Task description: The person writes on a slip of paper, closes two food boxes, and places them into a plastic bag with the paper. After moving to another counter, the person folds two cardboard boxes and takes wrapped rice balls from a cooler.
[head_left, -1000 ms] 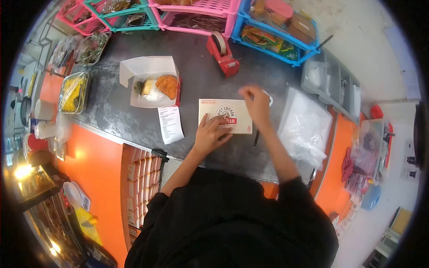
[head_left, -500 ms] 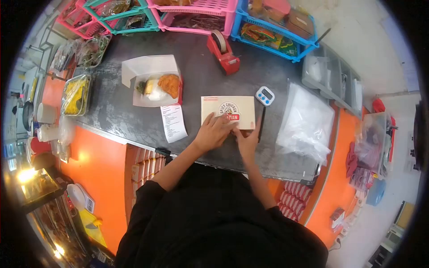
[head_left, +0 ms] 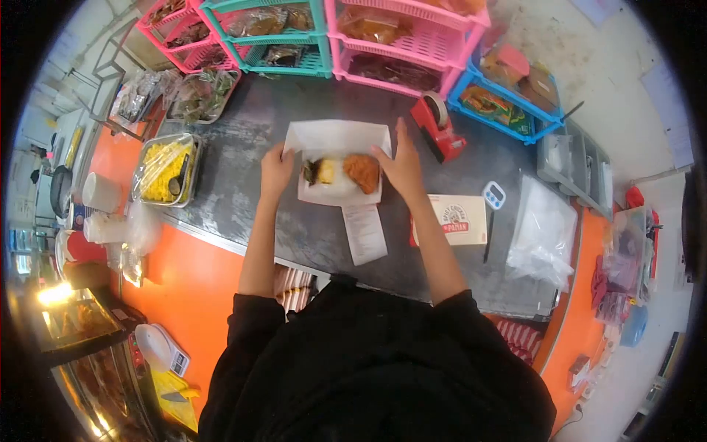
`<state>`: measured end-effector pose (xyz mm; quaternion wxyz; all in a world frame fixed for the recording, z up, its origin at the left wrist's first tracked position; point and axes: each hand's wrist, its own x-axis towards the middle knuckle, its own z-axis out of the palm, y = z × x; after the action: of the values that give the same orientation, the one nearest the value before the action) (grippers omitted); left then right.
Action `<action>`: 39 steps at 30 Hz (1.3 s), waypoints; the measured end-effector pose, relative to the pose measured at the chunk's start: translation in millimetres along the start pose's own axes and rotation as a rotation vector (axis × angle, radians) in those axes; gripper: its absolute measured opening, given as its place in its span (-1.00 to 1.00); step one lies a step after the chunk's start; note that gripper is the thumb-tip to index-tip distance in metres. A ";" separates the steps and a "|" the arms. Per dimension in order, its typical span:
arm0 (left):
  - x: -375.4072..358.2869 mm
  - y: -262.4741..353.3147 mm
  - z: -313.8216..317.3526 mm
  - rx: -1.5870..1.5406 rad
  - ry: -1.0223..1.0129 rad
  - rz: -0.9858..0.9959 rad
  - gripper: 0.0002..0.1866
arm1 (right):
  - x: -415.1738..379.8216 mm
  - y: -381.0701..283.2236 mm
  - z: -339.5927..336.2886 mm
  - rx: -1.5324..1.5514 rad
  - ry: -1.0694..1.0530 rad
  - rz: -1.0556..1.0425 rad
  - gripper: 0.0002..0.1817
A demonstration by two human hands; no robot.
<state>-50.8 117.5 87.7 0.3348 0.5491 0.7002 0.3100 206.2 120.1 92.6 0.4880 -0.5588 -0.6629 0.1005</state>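
Note:
An open white cardboard food box (head_left: pixel 339 197) stands on the dark counter in front of me, its lid (head_left: pixel 335 134) raised at the back. Inside lie a piece of fried chicken (head_left: pixel 361 174), white rice, something yellow and something dark green. My left hand (head_left: pixel 275 173) grips the left side of the box near the lid's corner. At the opposite side my right hand (head_left: pixel 402 171) holds the edge between thumb and fingers, with the index finger pointing up. A printed receipt (head_left: pixel 364 236) lies at the box's front edge. The closed box with a chicken logo (head_left: pixel 468 215) rests beside my right forearm.
A red tape dispenser (head_left: pixel 440 129), a white timer (head_left: pixel 494 195) and a stack of clear plastic bags (head_left: pixel 543 232) are on the right. To the left sits a tray of yellow food (head_left: pixel 163 168). Stacked pink basket shelves (head_left: pixel 401 55) line the back.
Both hands have left the closed logo box and moved left to the open food box, one on each side. My view has turned left, and the open box's lid now stands at the back.

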 end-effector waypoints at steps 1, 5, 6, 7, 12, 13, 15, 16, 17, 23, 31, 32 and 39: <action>-2.9 -11.0 -0.6 0.019 0.030 0.024 -0.65 | 6.2 8.6 -2.8 0.084 -0.302 0.147 -0.52; -46.2 -39.4 35.5 -0.020 0.283 0.523 -0.60 | -52.7 30.3 10.9 -0.006 -0.404 0.147 -0.57; -54.2 -37.6 46.7 -0.073 0.313 0.501 -0.55 | -63.7 27.7 19.2 -0.008 -0.405 0.154 -0.57; -57.7 -33.7 53.4 -0.075 0.304 0.498 -0.55 | -72.9 21.5 29.0 0.150 -0.270 0.166 -0.58; -55.1 -15.5 48.3 -0.246 0.254 0.245 -0.52 | -30.3 -1.7 8.2 0.174 -0.368 0.422 -0.66; -57.5 -9.6 38.6 -0.277 0.121 0.120 -0.54 | -22.9 -8.6 1.9 0.122 -0.440 0.473 -0.63; -54.9 -41.2 34.0 -0.110 0.093 0.328 -0.54 | -47.1 19.7 10.2 0.153 -0.456 0.378 -0.62; -53.8 -52.9 28.7 0.061 0.067 0.532 -0.54 | -53.2 25.0 9.7 0.186 -0.474 0.282 -0.48; -53.2 -64.7 24.8 -0.033 -0.023 0.583 -0.49 | -58.7 32.8 4.6 0.186 -0.474 0.283 -0.48; -52.0 -57.7 28.3 -0.324 -0.105 0.526 -0.47 | -59.5 24.8 -19.4 0.250 -0.736 0.068 -0.26; -46.4 -71.0 19.3 0.148 -0.116 0.644 -0.54 | -65.6 18.8 -22.9 -0.090 -0.814 -0.106 -0.34; -46.9 -66.6 17.1 0.421 -0.010 0.797 -0.54 | -68.8 12.6 -24.7 -0.091 -0.811 -0.100 -0.34; -33.7 -19.8 47.3 0.539 -0.242 1.109 -0.58 | -17.8 36.0 -50.6 -0.093 -0.789 0.031 -0.69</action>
<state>-17.7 83.6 48.6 0.0509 0.9270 0.3217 0.1860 266.0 97.1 84.1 0.1685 -0.5088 -0.7948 0.2848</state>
